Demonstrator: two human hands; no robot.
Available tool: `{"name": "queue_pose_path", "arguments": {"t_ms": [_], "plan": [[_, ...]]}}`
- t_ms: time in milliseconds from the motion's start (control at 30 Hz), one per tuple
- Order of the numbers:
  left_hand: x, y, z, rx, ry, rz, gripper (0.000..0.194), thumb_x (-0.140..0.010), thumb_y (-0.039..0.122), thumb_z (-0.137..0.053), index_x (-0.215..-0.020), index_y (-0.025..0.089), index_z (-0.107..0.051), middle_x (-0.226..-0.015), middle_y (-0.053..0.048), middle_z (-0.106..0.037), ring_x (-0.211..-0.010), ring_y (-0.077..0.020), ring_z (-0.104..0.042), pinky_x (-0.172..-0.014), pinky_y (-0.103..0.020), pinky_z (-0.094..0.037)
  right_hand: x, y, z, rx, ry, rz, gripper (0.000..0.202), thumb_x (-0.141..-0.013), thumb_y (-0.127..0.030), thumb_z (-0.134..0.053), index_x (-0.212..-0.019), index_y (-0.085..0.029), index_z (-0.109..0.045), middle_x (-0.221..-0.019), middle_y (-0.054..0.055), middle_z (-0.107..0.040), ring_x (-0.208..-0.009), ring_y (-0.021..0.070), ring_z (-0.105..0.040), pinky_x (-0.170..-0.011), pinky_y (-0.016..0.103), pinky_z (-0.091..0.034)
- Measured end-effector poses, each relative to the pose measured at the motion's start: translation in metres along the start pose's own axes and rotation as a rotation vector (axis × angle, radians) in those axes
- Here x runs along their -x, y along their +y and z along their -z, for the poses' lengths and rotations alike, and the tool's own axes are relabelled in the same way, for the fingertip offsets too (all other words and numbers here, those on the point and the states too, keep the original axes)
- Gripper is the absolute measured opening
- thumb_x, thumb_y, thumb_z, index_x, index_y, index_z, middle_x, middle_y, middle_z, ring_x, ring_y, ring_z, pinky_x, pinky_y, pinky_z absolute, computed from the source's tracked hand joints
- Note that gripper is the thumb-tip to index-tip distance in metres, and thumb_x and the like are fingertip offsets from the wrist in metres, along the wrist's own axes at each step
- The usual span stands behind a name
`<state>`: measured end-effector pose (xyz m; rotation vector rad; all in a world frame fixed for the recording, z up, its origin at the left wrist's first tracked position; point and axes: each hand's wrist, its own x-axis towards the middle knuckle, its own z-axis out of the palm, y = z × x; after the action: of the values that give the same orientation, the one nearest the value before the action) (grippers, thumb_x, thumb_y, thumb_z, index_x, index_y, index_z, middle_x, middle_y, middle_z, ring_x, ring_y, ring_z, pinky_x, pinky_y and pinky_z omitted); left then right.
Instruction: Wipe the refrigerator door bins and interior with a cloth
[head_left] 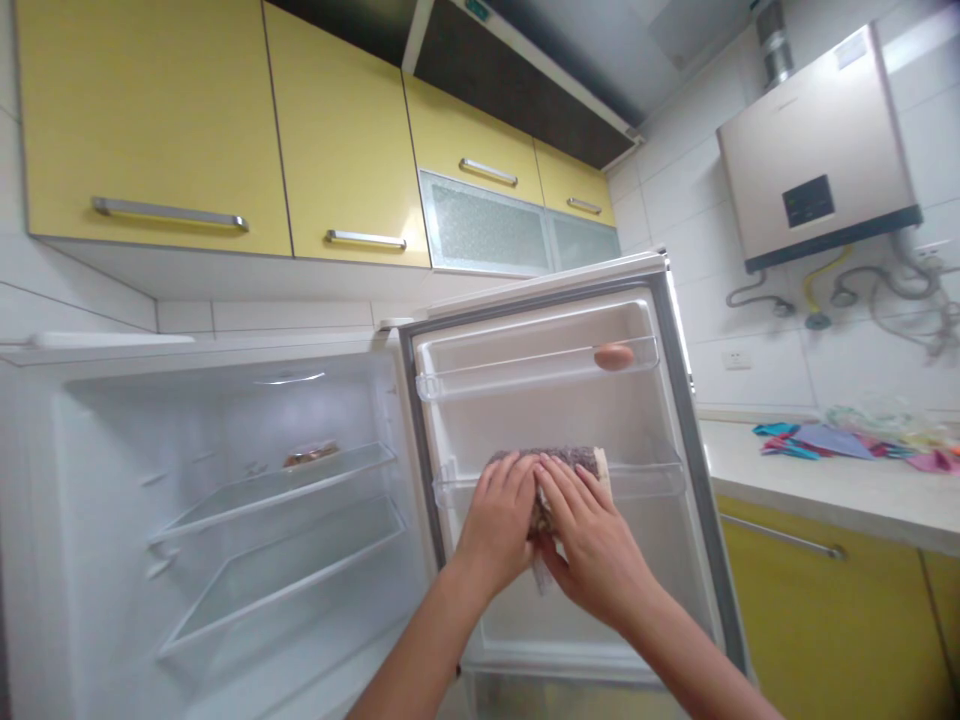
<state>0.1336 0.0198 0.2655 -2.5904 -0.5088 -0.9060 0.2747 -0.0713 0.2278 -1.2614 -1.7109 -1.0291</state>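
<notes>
My left hand point(496, 515) and my right hand point(589, 530) are both closed around a brownish speckled package point(585, 458) with a pale right edge. Some clear plastic seems to hang below it. Most of the package is covered by my fingers, so I cannot tell what is inside. It is held at the middle shelf point(646, 481) of the open fridge door point(551, 420); whether it rests on that shelf is hidden. On the door's upper shelf lies a brown egg point(613, 357).
Inside the fridge, a small packet point(311, 454) lies on the upper glass shelf point(352, 468). Yellow wall cabinets point(337, 160) hang above. On the right, colourful cloths or bags point(832, 440) lie on the counter point(735, 450), under a water heater point(817, 150).
</notes>
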Motion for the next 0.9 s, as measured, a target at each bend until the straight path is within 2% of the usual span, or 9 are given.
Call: {"name": "queue_pose_path", "arguments": {"t_ms": [67,167,267,367,533,667,800,867,900], "plan": [[0.001,-0.010,0.005,0.011,0.004,0.042,0.083,-0.071,0.017,-0.068,-0.148,0.016,-0.039,-0.155,-0.014,-0.050,-0.147,-0.0319,-0.039,-0.125,-0.054,-0.029,-0.007,-0.004,-0.010,0.034,-0.006,-0.049,0.067,-0.086,-0.018,-0.053,-0.151,-0.013,-0.040,-0.157,0.011,-0.051,-0.144,0.0275,-0.046,-0.122,0.048,-0.035],[0.010,-0.032,0.019,0.015,-0.016,0.094,0.085,-0.070,0.032,-0.080,-0.145,0.021,-0.042,-0.153,-0.014,-0.052,-0.143,-0.0329,-0.044,-0.122,-0.059,-0.032,-0.008,0.001,-0.018,0.061,0.033,-0.079,0.060,-0.085,-0.021,-0.057,-0.145,-0.016,-0.050,-0.150,0.008,-0.059,-0.139,0.0265,-0.052,-0.121,0.044,-0.034],[0.025,-0.057,0.031,-0.019,-0.050,0.164,0.087,-0.071,0.047,-0.083,-0.144,0.022,-0.044,-0.150,-0.015,-0.055,-0.140,-0.0353,-0.048,-0.119,-0.063,-0.035,0.003,0.013,-0.016,0.128,0.095,-0.070,0.055,-0.085,-0.018,-0.056,-0.140,-0.018,-0.055,-0.145,0.006,-0.063,-0.136,0.0253,-0.054,-0.121,0.042,-0.034],[0.039,-0.073,0.034,-0.048,-0.107,0.198,0.074,-0.080,0.047,-0.077,-0.143,0.022,-0.047,-0.146,-0.015,-0.059,-0.138,-0.0344,-0.051,-0.118,-0.063,-0.035,0.019,0.027,-0.011,0.214,0.144,-0.091,0.053,-0.086,-0.012,-0.053,-0.139,-0.018,-0.056,-0.145,0.008,-0.063,-0.137,0.0259,-0.054,-0.122,0.043,-0.033],[0.038,-0.073,0.028,-0.046,-0.121,0.216,0.052,-0.092,0.023,-0.061,-0.143,0.020,-0.050,-0.141,-0.011,-0.063,-0.132,-0.0278,-0.055,-0.114,-0.051,-0.043,0.036,0.032,-0.015,0.312,0.096,-0.252,0.064,-0.086,-0.011,-0.055,-0.149,-0.016,-0.046,-0.158,0.015,-0.048,-0.147,0.0344,-0.042,-0.125,0.057,-0.026],[0.032,-0.067,0.025,-0.049,-0.102,0.279,0.045,-0.095,0.016,-0.049,-0.139,0.021,-0.054,-0.137,-0.009,-0.065,-0.128,-0.0270,-0.058,-0.112,-0.051,-0.044,0.039,0.035,-0.029,0.308,0.118,-0.274,0.069,-0.087,-0.020,-0.061,-0.152,-0.017,-0.040,-0.159,0.017,-0.045,-0.150,0.0368,-0.036,-0.125,0.061,-0.025],[0.031,-0.067,0.023,-0.052,-0.103,0.289,0.046,-0.095,0.015,-0.046,-0.138,0.025,-0.055,-0.137,-0.006,-0.066,-0.128,-0.0264,-0.058,-0.115,-0.055,-0.039,0.053,0.053,-0.035,0.215,0.256,-0.253,0.054,-0.091,-0.024,-0.058,-0.145,-0.022,-0.049,-0.152,0.015,-0.055,-0.146,0.0327,-0.044,-0.122,0.058,-0.033],[0.031,-0.068,0.021,-0.052,-0.096,0.285,0.048,-0.094,0.013,-0.046,-0.140,0.026,-0.054,-0.138,-0.006,-0.065,-0.128,-0.0264,-0.057,-0.116,-0.055,-0.039,0.067,0.061,-0.034,0.056,0.379,-0.364,0.051,-0.090,-0.025,-0.057,-0.140,-0.023,-0.053,-0.148,0.013,-0.058,-0.141,0.0322,-0.050,-0.119,0.057,-0.039],[0.031,-0.069,0.020,-0.049,-0.089,0.282,0.049,-0.094,0.012,-0.046,-0.140,0.026,-0.054,-0.138,-0.007,-0.065,-0.128,-0.0263,-0.057,-0.116,-0.054,-0.039,0.077,0.064,-0.034,-0.046,0.444,-0.485,0.051,-0.088,-0.026,-0.058,-0.138,-0.023,-0.054,-0.145,0.013,-0.060,-0.137,0.0331,-0.053,-0.115,0.057,-0.042]]}}
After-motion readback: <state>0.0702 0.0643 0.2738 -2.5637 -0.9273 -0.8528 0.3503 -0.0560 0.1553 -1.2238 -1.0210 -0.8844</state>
